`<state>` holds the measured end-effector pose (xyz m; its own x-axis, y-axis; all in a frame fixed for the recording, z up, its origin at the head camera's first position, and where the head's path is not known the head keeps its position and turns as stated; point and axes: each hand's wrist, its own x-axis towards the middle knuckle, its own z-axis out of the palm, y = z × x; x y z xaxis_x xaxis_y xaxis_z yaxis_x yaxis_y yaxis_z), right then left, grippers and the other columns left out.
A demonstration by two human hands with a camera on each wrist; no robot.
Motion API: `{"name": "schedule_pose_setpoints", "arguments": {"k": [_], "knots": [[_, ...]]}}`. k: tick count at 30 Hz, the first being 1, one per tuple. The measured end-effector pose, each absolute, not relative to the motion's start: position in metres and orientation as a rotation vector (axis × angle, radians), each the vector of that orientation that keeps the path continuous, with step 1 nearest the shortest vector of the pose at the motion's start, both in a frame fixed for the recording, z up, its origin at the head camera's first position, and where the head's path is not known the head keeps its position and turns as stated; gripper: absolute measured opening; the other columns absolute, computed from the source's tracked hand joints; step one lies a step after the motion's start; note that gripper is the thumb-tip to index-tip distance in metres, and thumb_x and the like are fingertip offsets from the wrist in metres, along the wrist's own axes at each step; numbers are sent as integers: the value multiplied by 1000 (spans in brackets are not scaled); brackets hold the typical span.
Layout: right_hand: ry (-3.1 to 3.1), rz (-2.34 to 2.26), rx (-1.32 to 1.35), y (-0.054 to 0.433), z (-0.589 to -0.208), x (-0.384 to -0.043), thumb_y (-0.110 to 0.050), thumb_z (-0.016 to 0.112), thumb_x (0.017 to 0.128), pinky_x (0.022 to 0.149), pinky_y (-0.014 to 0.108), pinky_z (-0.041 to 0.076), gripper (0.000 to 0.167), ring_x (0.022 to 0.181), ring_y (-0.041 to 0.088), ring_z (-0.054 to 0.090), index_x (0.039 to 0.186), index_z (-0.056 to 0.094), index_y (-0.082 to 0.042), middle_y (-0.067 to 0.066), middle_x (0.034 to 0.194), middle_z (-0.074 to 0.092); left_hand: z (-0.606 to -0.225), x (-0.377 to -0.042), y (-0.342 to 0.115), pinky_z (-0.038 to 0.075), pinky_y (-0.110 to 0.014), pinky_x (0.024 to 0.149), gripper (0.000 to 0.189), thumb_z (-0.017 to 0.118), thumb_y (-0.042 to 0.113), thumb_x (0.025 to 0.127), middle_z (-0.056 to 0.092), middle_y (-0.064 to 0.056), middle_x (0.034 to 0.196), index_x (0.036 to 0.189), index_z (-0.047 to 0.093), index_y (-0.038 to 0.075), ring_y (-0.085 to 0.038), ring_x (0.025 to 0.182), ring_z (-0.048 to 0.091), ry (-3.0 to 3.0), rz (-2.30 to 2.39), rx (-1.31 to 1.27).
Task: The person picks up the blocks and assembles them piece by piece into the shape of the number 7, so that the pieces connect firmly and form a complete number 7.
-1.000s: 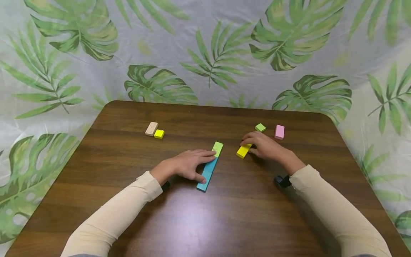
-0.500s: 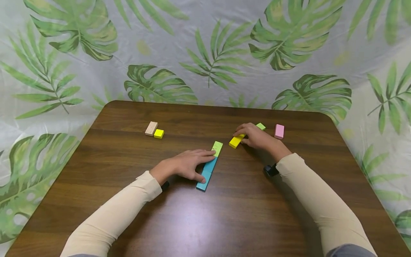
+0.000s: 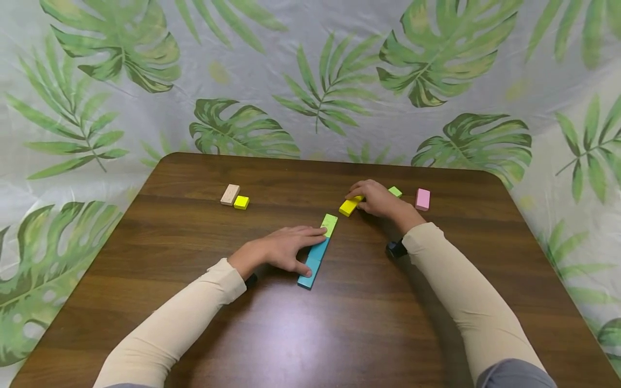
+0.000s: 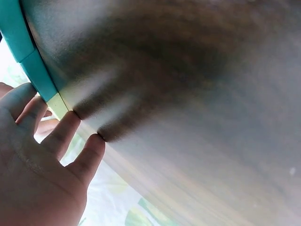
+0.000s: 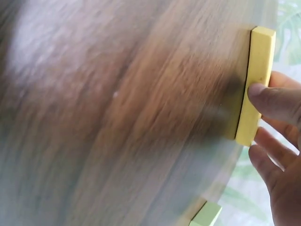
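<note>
My right hand (image 3: 378, 200) pinches a long yellow block (image 3: 346, 208) on the table, thumb on one long side and fingers on the other; the right wrist view shows the same yellow block (image 5: 257, 61) from close by. Left of it, a slanting row lies flat: a light green block (image 3: 330, 221) at the far end, then two blue blocks (image 3: 317, 251) end to end. Over this row rests my left hand (image 3: 286, 248), its fingers extended to the green block and its thumb on the nearer blue one. The yellow block is apart from the row.
A small green block (image 3: 395, 191) sits just behind my right hand, partly hidden by it. To its right lies a pink block (image 3: 423, 199). At the far left a plain wooden block (image 3: 230, 194) touches a small yellow block (image 3: 241, 202). A leaf-patterned curtain (image 3: 252, 64) hangs behind the table.
My right hand has slid the yellow block away from me and to the left, toward the far end of the row. The left hand and the row have stayed put.
</note>
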<state>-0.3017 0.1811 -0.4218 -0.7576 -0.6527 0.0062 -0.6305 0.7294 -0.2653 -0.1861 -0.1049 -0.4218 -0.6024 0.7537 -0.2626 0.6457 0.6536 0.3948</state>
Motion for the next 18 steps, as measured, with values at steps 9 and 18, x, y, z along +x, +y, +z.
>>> {"name": "schedule_pose_setpoints", "arguments": {"k": [9,18], "knots": [[2805,-394,-1085,166,-420,-304,1,62,93,110,55,41,35,130,42,52,127,67,-5,22,137,59,-420,-186,-105,21,-52,124,84,69,46,90,16,7,168,158,27,21,-26,156,17,2453,368,1080],[2790,-419,-1126,162,-420,-305,3,62,92,108,54,44,34,128,42,54,125,69,-4,22,135,60,-420,-185,-105,21,-52,124,84,69,47,90,15,8,168,159,27,22,-25,156,17,2456,360,1070]]}}
